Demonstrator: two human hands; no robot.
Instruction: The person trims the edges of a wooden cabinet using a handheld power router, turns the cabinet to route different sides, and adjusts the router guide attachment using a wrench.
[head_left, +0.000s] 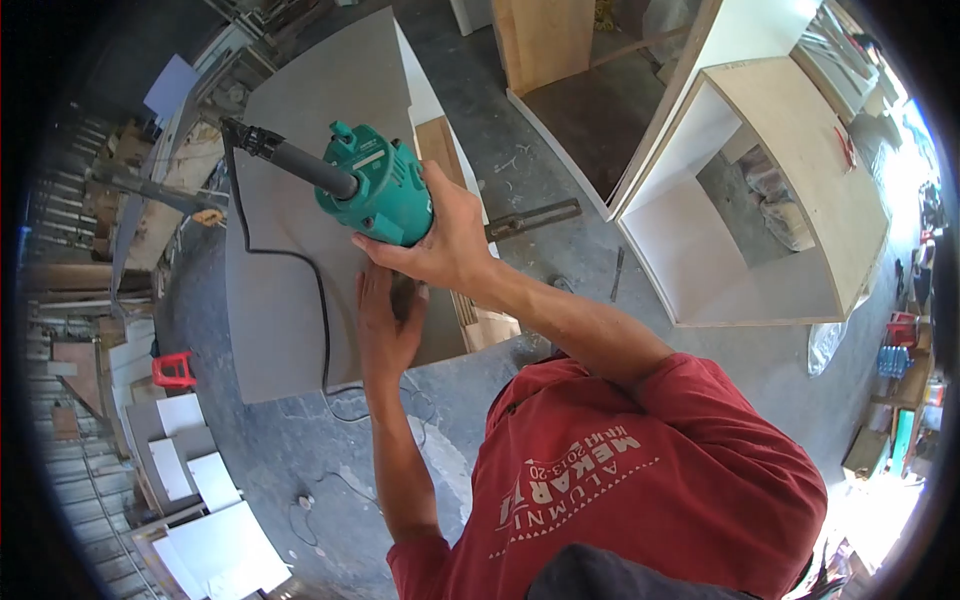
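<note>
My right hand (440, 235) is wrapped round the green body of a power router (385, 190), whose base and bit are hidden beneath it. A black cord (322, 300) runs from the tool's dark top end across a large grey panel (300, 130). Just below the router, my left hand (388, 325) rests on the panel, its fingers stretched forward and the thumb apart. Something dark shows between thumb and fingers, too shaded to make out. Wooden strips (440, 150) lie along the panel's right edge, with a slotted metal bar (535, 218) sticking out beyond them.
An open cabinet carcass (780, 110) stands on the floor to the right, beside a larger wooden frame (560, 150). White board offcuts (220, 550) and a red stool (174, 370) are at the left. Loose cord (345, 485) lies on the concrete floor.
</note>
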